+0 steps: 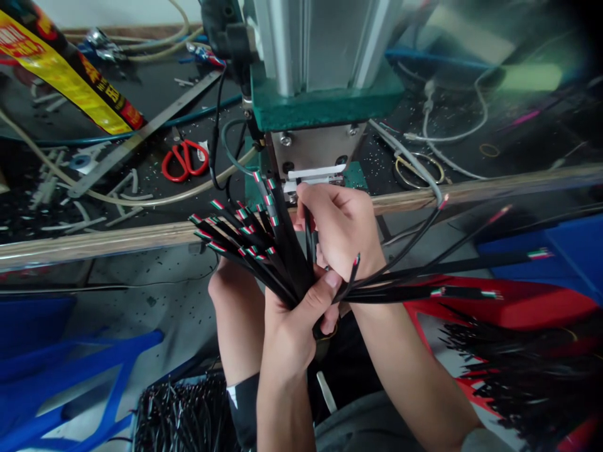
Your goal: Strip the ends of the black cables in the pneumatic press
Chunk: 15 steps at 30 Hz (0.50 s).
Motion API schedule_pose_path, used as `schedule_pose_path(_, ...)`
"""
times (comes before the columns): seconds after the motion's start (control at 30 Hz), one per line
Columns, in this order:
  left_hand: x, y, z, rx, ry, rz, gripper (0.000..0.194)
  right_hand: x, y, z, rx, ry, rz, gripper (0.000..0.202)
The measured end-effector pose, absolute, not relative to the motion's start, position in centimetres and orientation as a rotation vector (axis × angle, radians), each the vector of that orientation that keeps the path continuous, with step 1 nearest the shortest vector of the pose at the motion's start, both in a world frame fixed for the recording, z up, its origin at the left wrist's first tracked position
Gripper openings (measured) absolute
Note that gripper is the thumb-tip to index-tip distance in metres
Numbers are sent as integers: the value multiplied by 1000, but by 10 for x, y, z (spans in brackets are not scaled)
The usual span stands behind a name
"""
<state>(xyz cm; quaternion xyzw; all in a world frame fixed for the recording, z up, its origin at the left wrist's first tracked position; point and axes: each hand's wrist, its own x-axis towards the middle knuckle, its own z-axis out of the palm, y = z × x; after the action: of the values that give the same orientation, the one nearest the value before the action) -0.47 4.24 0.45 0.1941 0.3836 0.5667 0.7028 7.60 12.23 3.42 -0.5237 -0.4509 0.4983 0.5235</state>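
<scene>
My left hand (301, 314) is closed round a thick bundle of black cables (282, 263), whose ends show red, white and green wires. More cables of the bundle stick out to the right, past my right forearm. Above it, my right hand (342, 220) pinches a single black cable (309, 232) between thumb and fingers. That cable's tip reaches up to the metal jaws (315, 179) of a green press (325, 103). A white strip lies across the jaws. Whether the tip sits inside them I cannot make out.
Red-handled scissors (184, 160), a steel ruler (146, 135) and clear tube offcuts lie left of the press. A yellow-black can (70, 69) stands behind. Gold-handled scissors (418, 171) are at right. Cable heaps fill a bin (136, 414) below left and lie over red material (424, 307) at right.
</scene>
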Motion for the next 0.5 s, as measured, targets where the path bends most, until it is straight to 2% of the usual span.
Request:
schedule_pose_path(0.27, -8, 41, 1, 462, 842, 1245, 39, 76, 125, 35, -1171, -1070, 1232, 44)
schedule_pose_path(0.5, -8, 37, -20, 485, 825, 1276, 37, 79, 124, 27, -1056, -1185, 1156, 43)
